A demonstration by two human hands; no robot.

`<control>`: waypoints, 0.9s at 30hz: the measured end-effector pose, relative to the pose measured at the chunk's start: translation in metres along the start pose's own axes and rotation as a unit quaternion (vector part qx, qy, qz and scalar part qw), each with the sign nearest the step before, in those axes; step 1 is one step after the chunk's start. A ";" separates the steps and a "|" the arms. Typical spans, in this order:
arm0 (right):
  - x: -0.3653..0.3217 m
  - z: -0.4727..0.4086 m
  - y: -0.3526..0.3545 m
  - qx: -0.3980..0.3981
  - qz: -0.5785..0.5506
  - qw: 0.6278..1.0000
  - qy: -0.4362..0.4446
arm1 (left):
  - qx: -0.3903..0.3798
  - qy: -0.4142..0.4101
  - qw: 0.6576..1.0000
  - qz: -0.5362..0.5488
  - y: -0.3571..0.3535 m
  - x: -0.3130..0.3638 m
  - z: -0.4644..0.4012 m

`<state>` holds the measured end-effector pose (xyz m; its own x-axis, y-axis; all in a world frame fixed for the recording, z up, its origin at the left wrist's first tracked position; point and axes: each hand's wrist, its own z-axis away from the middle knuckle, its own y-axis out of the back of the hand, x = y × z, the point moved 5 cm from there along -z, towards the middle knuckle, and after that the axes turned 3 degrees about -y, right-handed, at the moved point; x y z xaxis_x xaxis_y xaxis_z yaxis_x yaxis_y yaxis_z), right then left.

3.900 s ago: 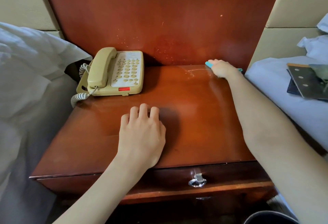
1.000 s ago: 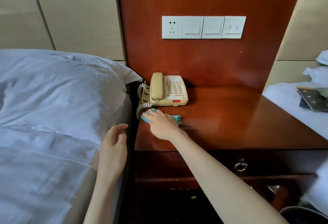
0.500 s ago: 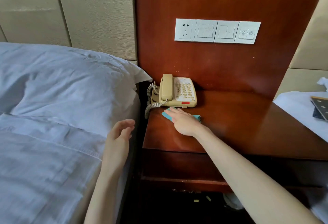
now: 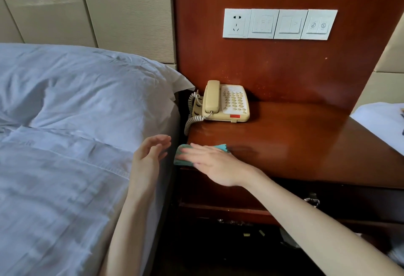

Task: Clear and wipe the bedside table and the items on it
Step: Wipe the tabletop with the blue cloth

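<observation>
Red-brown wood forms the glossy table (image 4: 306, 144) and the far panel with its switches (image 4: 279, 24); a bed (image 4: 65, 144) lies left. A phone (image 4: 225, 103) sits far left on the table. Near its left edge the right hand (image 4: 216, 164) presses a teal cloth (image 4: 181, 155) with straight fingers, while the left hand (image 4: 148, 155) hovers beside it, fingers relaxed, holding nothing.

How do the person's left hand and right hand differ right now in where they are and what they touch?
The right hand lies flat, fingers straight, pressing the teal cleaning cloth at the front left corner of the dark red wooden bedside table; the left hand holds nothing. The left hand hovers beside the table by the grey-blue bed sheet, fingers loosely curved. Both are bare.
</observation>
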<state>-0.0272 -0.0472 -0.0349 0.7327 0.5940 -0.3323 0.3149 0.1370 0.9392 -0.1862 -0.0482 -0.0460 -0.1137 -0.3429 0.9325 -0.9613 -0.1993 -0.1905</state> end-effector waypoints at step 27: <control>0.244 0.273 0.110 0.168 0.060 0.865 -0.469 | -0.201 -0.240 0.862 -0.399 -0.186 0.007 0.017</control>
<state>0.3510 -0.1035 -0.0366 0.8900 -0.3380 -0.3061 0.2446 -0.2127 0.9460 -0.0037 -0.0291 -0.0091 0.6480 -0.6039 0.4640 -0.7057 -0.2471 0.6640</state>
